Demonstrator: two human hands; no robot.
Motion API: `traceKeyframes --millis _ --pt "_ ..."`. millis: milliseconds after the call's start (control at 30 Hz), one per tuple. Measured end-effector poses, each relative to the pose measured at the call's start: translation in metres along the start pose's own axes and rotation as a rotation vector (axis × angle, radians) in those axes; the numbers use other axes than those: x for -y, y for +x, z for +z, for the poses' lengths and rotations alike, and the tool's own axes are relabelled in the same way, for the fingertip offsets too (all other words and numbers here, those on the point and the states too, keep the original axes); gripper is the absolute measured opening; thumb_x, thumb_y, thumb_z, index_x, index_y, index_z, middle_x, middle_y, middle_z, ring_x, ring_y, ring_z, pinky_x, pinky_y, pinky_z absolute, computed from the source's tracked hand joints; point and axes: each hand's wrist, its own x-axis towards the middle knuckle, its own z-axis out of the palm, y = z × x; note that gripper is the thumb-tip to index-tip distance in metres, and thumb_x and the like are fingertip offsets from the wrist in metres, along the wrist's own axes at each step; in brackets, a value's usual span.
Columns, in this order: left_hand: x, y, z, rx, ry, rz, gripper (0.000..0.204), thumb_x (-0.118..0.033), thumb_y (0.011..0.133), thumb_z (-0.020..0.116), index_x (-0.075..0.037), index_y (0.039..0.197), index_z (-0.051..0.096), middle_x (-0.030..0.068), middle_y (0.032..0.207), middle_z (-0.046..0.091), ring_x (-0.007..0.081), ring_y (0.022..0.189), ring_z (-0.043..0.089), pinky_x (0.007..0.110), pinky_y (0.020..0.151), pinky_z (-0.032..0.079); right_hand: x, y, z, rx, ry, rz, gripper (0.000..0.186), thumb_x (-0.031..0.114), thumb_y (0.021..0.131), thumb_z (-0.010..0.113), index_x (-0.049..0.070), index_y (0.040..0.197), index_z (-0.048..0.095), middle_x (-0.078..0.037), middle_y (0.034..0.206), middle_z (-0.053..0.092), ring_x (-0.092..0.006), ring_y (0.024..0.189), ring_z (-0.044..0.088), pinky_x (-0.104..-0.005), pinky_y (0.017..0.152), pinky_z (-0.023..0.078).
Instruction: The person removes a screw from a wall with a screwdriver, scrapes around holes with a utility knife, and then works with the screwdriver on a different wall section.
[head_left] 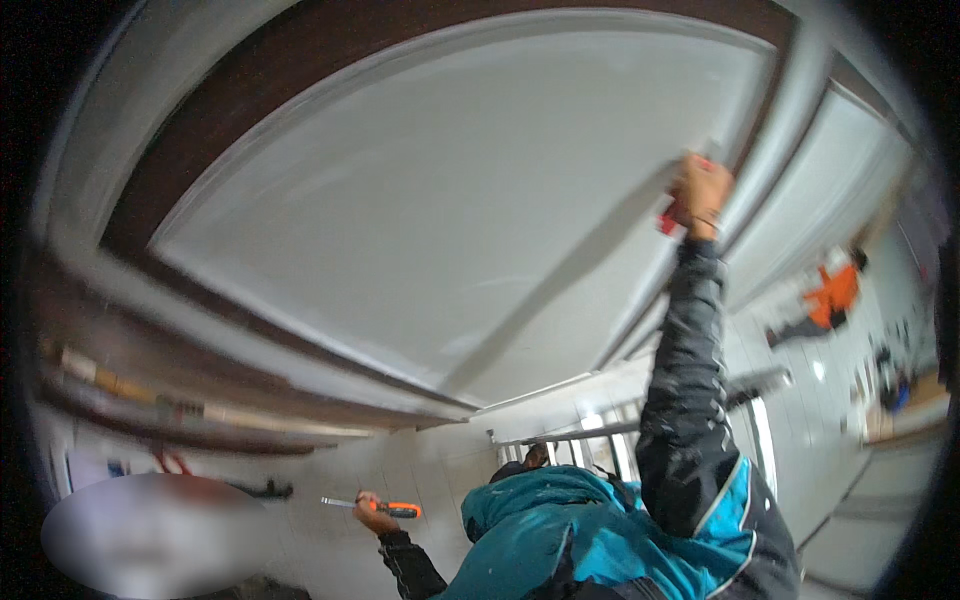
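Observation:
My right hand [704,188] is raised at the upper right, closed around a red-handled tool [667,222]. A greyish edge shows past the fingers, by the pale panel [430,200]; the tool's working end is too blurred to make out. A long shadow from the arm falls across the panel. Low on the left, my left hand [374,514] grips an orange-and-black-handled tool [402,510]. Its narrow metal part points left, away from the panel; I cannot tell whether it is a blade seen edge-on or a shank. Pale specks mark my dark right sleeve.
Dark brown trim [190,150] borders the panel, and another pale panel [835,180] lies to its right. A metal rail with rungs [620,430] stands behind my arm. A person in orange [835,295] is at the right; another, blurred, is at the lower left.

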Motion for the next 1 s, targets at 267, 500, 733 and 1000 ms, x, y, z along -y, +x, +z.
traceKeyframes --millis 267,500,733,1000 --pt "-0.034 0.018 0.059 0.107 -0.153 0.208 0.031 -0.026 0.084 0.042 -0.008 0.059 0.039 0.0017 0.058 0.037 0.0133 0.051 0.036 0.028 0.049 0.031 0.074 -0.081 0.030 0.010 0.174 -0.396 0.023 0.018 0.081 0.062 0.000 0.068 0.057 -0.015 0.054 0.056 -0.0239 0.048 0.058 -0.0362 0.048 0.045" --pt "-0.031 0.021 0.068 0.116 -0.603 -0.206 0.025 -0.028 0.084 0.048 -0.011 0.066 0.044 -0.0020 0.064 0.039 0.0101 0.053 0.037 0.027 0.049 0.032 -0.019 -0.325 0.043 1.137 0.354 0.459 0.021 0.020 0.091 0.060 0.002 0.091 0.050 -0.002 0.064 0.053 -0.0101 0.052 0.052 -0.0275 0.044 0.043" --pt "-0.058 -0.045 0.112 0.542 -1.437 -0.809 0.025 -0.028 0.086 0.048 -0.012 0.068 0.043 0.0002 0.065 0.041 0.0138 0.055 0.038 0.030 0.053 0.037 -0.099 -0.387 -0.026 1.424 0.368 1.410 0.034 0.009 0.093 0.051 -0.001 0.122 0.036 -0.019 0.095 0.063 -0.0313 0.071 0.067 -0.0469 0.062 0.060" --pt "-0.074 -0.076 0.137 0.548 -1.573 -1.058 0.024 -0.024 0.087 0.050 -0.013 0.067 0.042 -0.0012 0.062 0.040 0.0134 0.060 0.038 0.029 0.060 0.039 -0.009 -0.336 0.019 1.351 0.529 1.108 0.038 0.008 0.095 0.046 -0.004 0.131 0.038 -0.021 0.102 0.064 -0.0253 0.074 0.067 -0.0393 0.067 0.060"
